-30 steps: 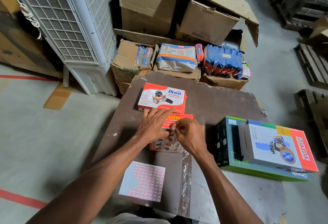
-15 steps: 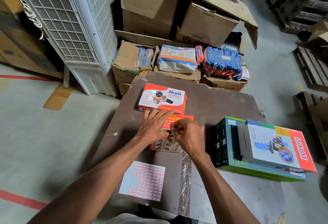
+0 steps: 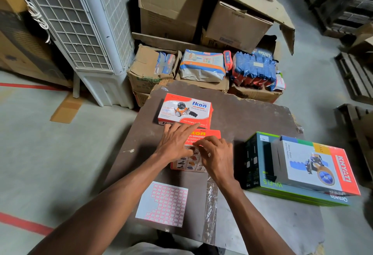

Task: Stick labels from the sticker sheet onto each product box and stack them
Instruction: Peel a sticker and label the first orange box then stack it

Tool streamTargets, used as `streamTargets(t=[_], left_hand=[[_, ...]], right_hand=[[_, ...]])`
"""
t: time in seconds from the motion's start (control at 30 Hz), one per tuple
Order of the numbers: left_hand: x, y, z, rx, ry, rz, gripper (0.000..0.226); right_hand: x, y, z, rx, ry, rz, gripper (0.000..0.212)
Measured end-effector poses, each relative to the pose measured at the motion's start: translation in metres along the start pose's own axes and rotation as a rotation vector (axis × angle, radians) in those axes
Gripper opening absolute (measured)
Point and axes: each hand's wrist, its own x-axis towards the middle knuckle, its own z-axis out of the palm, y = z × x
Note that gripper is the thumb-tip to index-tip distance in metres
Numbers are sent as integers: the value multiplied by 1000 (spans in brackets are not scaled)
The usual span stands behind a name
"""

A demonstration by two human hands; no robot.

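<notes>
Hands meet over the near Ikon box on the counter: left hand flat-fingered, steadying it; right hand seemingly pinching a label down. Sticker sheet lies nearby for reach.

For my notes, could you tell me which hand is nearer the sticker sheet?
Left. The left hand lies beyond the sticker sheet; the right hand is farther right.
</notes>
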Motion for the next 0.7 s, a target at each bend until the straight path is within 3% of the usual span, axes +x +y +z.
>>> streamTargets(t=[0.17,0.4,0.7], left_hand=[[-3,0,0,-5,13,8,104],[-1,0,0,-8,11,10,97],[0,-2,3,-14,-2,-7,96]], right_hand=[[-2,-2,1,24,-2,16,50],[-5,3,1,23,31,-70,19],[1,2,1,-63,39,-44,11]])
